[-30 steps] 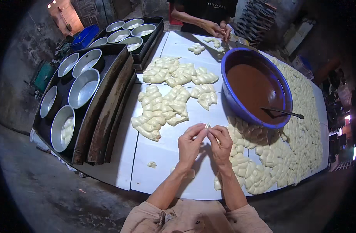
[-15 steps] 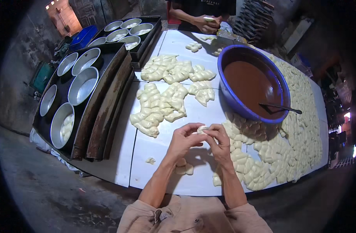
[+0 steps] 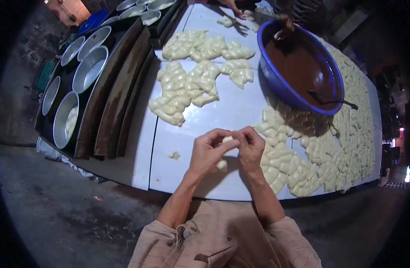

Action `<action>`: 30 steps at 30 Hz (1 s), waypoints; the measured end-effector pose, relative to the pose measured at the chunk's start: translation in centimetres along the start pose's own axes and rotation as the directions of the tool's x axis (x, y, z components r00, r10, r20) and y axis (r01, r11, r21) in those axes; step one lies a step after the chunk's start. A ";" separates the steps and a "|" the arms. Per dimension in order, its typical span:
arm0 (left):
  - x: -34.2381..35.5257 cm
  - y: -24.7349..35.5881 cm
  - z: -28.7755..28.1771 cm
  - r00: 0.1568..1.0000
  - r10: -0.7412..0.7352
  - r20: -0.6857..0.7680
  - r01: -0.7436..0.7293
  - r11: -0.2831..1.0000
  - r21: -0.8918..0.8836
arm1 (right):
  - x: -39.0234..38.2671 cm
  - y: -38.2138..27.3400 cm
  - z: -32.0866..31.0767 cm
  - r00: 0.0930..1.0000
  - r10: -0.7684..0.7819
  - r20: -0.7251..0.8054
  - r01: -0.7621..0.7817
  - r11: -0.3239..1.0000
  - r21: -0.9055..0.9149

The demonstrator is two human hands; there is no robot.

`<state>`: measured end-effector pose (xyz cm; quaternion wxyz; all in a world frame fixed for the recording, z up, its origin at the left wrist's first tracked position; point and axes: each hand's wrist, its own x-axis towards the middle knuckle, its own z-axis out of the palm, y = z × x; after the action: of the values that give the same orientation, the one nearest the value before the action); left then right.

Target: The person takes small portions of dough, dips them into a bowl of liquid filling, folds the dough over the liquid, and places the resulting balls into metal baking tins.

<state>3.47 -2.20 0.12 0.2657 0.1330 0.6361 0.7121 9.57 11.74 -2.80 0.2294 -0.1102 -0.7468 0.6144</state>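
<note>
My left hand (image 3: 207, 152) and my right hand (image 3: 250, 147) meet above the white table (image 3: 167, 163), both closed on a small pale dough piece (image 3: 228, 139) between their fingertips. Another pale lump (image 3: 221, 165) shows just below my left fingers, and a small scrap (image 3: 174, 155) lies to their left. Clusters of glossy, plump dough pieces (image 3: 187, 89) lie beyond my hands; a broad spread of similar pieces (image 3: 323, 161) covers the right side.
A blue tub (image 3: 274, 76) of brown liquid with a dark ladle (image 3: 330, 98) stands back right. Stacked dark trays (image 3: 111, 111) with round metal pans (image 3: 89, 70) occupy the left. A co-worker's hands (image 3: 285, 28) are at the far edge, one at the tub's rim.
The view has tipped, so the table sits higher. My fingers have shifted around the dough. The co-worker's hands have parted, one moving to the tub's rim.
</note>
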 end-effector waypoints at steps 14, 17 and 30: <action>-11.7 -0.3 -6.0 0.893 -0.290 -0.345 0.412 0.835 0.364 | -12.5 -0.5 2.9 0.799 0.535 0.275 -0.573 0.816 0.078; -11.9 -1.8 -6.7 0.927 -0.266 -0.264 0.363 0.815 0.452 | -11.0 -0.6 4.3 0.926 0.334 0.175 -0.263 0.905 -0.336; -9.2 -2.2 -7.4 0.969 -0.213 -0.122 0.246 0.829 0.502 | 4.2 1.7 3.2 0.992 0.111 -0.056 -0.123 0.785 -0.607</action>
<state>7.61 -13.27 -1.81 0.2848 0.0999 0.8218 0.4833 4.20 11.16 -4.00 0.1497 -0.2296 -0.8944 0.3534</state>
